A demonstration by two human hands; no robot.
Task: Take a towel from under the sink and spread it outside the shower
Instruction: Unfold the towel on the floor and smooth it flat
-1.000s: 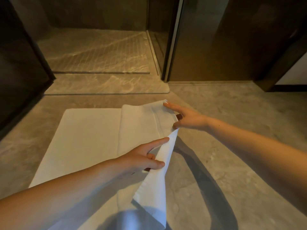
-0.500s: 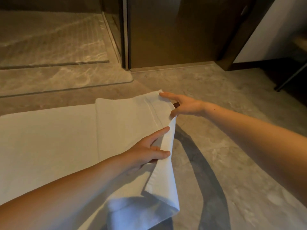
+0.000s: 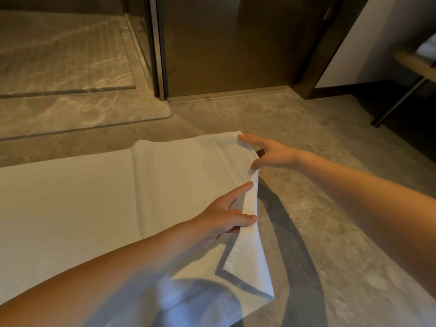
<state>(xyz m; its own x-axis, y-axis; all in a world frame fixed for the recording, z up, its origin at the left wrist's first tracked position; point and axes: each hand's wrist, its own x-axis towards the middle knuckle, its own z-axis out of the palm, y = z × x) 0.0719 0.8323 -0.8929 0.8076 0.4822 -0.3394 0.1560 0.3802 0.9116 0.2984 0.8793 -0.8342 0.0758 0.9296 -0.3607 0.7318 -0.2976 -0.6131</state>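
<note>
A white towel (image 3: 82,197) lies mostly flat on the grey stone floor in front of the shower step (image 3: 70,114). Its right part is a folded-over flap, lifted off the floor along the right edge. My left hand (image 3: 226,215) pinches that raised edge near its middle, thumb under and fingers on top. My right hand (image 3: 266,151) grips the same edge at the far right corner. The near right corner of the flap hangs loose and casts a shadow on the floor.
The shower floor (image 3: 59,50) lies at the upper left behind a glass panel edge (image 3: 157,55). A dark wooden door (image 3: 231,43) stands straight ahead. At the far right are a shelf edge (image 3: 415,62) and a dark slanted leg (image 3: 398,102).
The view has swung left to right, so the shower has slid to the left. Both hands keep their hold on the towel's right edge and have carried it slightly rightward.
</note>
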